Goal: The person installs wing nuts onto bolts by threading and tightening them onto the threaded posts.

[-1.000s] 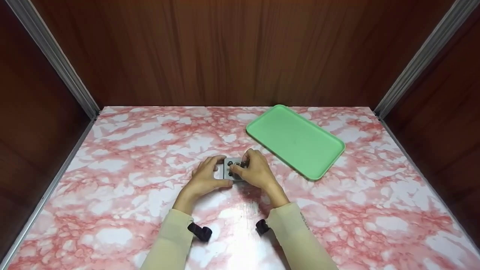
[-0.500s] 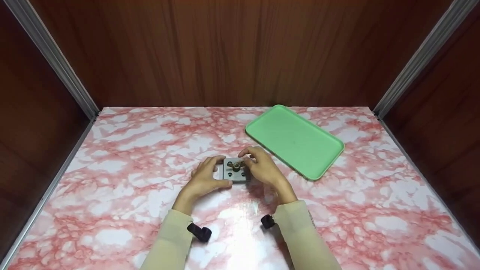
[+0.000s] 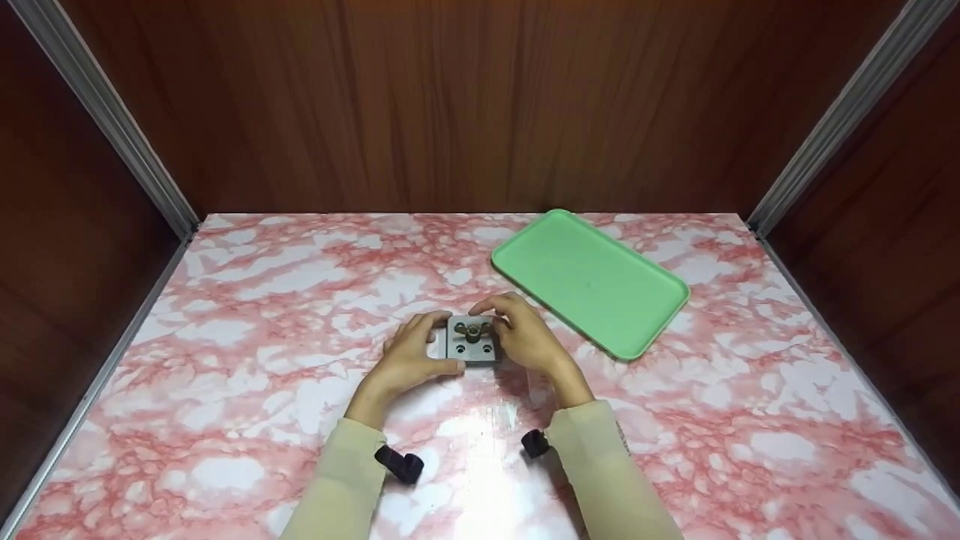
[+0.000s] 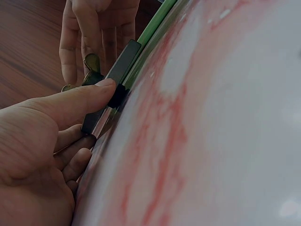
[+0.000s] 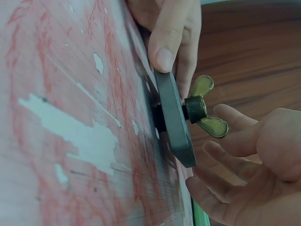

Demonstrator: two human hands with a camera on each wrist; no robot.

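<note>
A grey metal plate (image 3: 473,355) with drilled holes stands slightly raised over the table, a dark part showing beneath it in the right wrist view. On its upper face sits a brass wing nut (image 5: 197,109), its two wings spread. My left hand (image 3: 409,356) grips the plate's left end, thumb on the near edge and fingers at the far edge. Beside the wing nut is my right hand (image 3: 526,336), fingers loosely bent with nothing pinched. In the right wrist view its fingertips (image 5: 221,109) are close to the nut; whether any finger touches the plate I cannot tell.
A green tray (image 3: 592,277) lies at an angle behind and to the right of my hands. The table (image 3: 262,300) has a red and white marbled top. Brown wood-grain panels (image 3: 480,105) enclose its back and sides.
A second ago my right thumb and fingers were over the wing nut. They have since drawn off to the right, leaving it uncovered. The left hand and plate have stayed put.
</note>
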